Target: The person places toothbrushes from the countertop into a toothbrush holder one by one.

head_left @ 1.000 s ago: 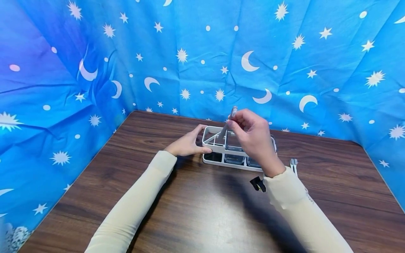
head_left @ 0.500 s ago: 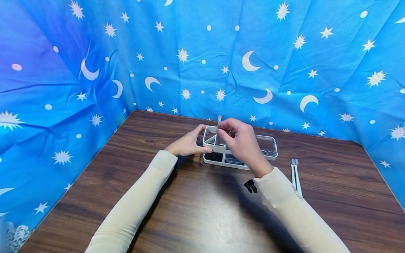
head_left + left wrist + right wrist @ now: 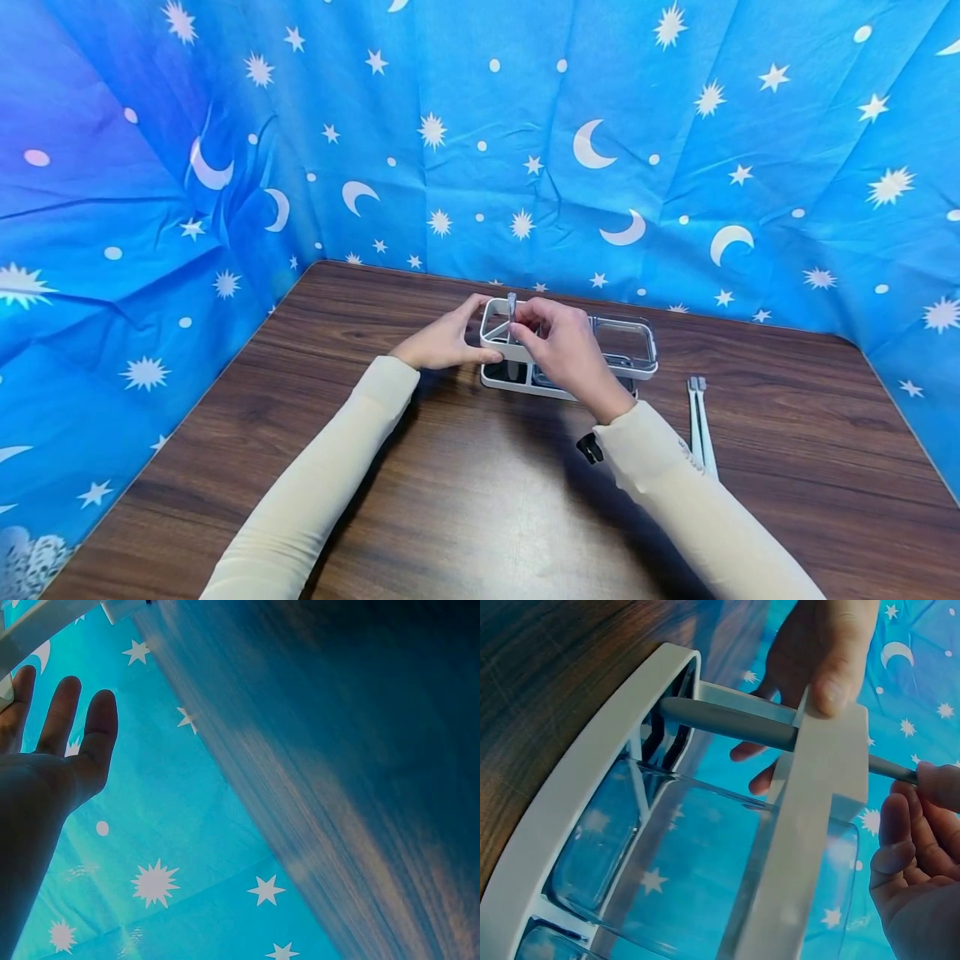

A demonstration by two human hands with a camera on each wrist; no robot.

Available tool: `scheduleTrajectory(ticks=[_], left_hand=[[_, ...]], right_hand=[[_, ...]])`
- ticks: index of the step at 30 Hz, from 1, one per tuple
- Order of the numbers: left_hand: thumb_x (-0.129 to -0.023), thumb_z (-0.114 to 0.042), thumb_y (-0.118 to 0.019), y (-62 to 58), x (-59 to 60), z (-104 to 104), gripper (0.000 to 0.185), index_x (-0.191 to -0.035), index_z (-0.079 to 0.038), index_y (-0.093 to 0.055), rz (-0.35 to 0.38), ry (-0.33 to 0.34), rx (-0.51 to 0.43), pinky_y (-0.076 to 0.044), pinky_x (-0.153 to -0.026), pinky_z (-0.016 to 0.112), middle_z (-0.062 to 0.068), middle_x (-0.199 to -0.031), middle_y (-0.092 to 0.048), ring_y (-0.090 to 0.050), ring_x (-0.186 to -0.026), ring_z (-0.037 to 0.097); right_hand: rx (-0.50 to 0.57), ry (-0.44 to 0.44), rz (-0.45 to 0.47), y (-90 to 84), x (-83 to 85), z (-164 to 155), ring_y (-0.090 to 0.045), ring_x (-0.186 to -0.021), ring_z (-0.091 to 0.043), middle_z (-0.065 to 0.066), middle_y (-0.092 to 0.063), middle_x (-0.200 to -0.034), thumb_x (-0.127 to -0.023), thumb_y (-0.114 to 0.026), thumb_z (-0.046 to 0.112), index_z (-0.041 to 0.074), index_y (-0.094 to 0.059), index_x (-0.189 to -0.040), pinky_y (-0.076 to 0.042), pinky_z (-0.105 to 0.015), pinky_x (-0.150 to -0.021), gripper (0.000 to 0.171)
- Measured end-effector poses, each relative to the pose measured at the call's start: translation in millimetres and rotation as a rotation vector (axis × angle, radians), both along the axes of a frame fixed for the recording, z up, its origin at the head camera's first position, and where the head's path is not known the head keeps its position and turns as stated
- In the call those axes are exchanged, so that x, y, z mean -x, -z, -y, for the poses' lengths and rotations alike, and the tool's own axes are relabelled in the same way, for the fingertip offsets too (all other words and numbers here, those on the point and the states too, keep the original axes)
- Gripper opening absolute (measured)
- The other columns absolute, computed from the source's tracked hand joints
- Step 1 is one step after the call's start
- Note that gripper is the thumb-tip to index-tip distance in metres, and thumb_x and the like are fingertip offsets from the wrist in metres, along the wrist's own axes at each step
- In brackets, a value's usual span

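Note:
A white two-tier toothbrush holder [image 3: 495, 382] stands toward the back of the table. My left hand [image 3: 442, 340] grips its left end, thumb on the front of the upper frame and fingers behind. My right hand [image 3: 566, 343] pinches a grey toothbrush [image 3: 512, 307] near its upper end. In the right wrist view the toothbrush's grey handle [image 3: 727, 720] passes through the upper frame [image 3: 802, 825], its rounded tip at the black-lined base compartment. The brush head is mostly hidden by my fingers.
A clear cup [image 3: 682, 862] sits in the holder beside the toothbrush's compartment. Two pale toothbrushes [image 3: 700, 425] with grey heads lie to the right, partly behind my right sleeve. A blue star-patterned cloth [image 3: 480, 167] hangs behind the table [image 3: 465, 500].
My right hand has moved left and down, bringing the toothbrush upright and lower into the holder's left compartment. The two lying toothbrushes show more now. My left hand has stayed in place.

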State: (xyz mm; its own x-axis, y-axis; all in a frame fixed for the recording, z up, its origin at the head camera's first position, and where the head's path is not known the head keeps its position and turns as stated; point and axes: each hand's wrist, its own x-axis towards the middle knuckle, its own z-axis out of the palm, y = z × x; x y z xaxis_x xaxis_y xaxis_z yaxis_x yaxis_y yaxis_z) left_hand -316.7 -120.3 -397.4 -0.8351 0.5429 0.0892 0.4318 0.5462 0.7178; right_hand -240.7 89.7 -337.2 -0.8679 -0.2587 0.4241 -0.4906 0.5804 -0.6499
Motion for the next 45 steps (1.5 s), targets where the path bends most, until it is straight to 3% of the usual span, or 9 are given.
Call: scheduleTrajectory(ticks=[9,18,31,45], left_hand=[[-0.072,-0.056,-0.075,-0.7,-0.1,-1,0.078,-0.134,-0.037,-0.03,0.001,0.014,-0.006,-0.041,-0.093,0.047,-0.002,-0.123,-0.05,-0.052,-0.108,0.016],[-0.072,-0.056,-0.075,-1.9,-0.6,2,0.081,-0.136,-0.036,-0.029,-0.012,0.008,0.01,-0.04,-0.093,0.047,-0.002,-0.126,-0.048,-0.05,-0.11,0.016],[-0.068,-0.062,-0.075,1.7,1.7,1,0.086,-0.137,-0.037,-0.029,-0.019,-0.02,0.024,-0.039,-0.094,0.048,-0.003,-0.125,-0.048,-0.049,-0.11,0.018],[-0.07,-0.062,-0.073,-1.8,0.1,1,0.09,-0.14,-0.034,-0.025,-0.007,-0.015,0.061,-0.036,-0.097,0.05,0.002,-0.133,-0.044,-0.046,-0.117,0.021]], right_hand=[[-0.02,-0.016,0.005,3.9,0.4,-3,-0.052,-0.067,-0.014,0.006,-0.062,-0.082,-0.088,-0.069,0.018,0.014,-0.067,-0.096,-0.046,-0.03,-0.056,0.009],[-0.058,-0.029,0.021,1.1,-3.8,-12,-0.057,-0.077,-0.012,0.001,-0.064,-0.092,-0.081,-0.076,0.024,0.014,-0.066,-0.109,-0.05,-0.031,-0.066,0.032],[-0.074,0.038,0.005,-4.1,-5.1,-43,-0.062,-0.081,-0.018,-0.005,-0.065,-0.103,-0.082,-0.076,0.021,0.011,-0.064,-0.115,-0.053,-0.035,-0.071,0.037],[-0.099,0.159,0.033,-6.7,-11.6,-91,-0.056,-0.083,-0.02,-0.007,-0.063,-0.108,-0.086,-0.071,0.024,0.012,-0.062,-0.121,-0.049,-0.036,-0.069,0.039]])
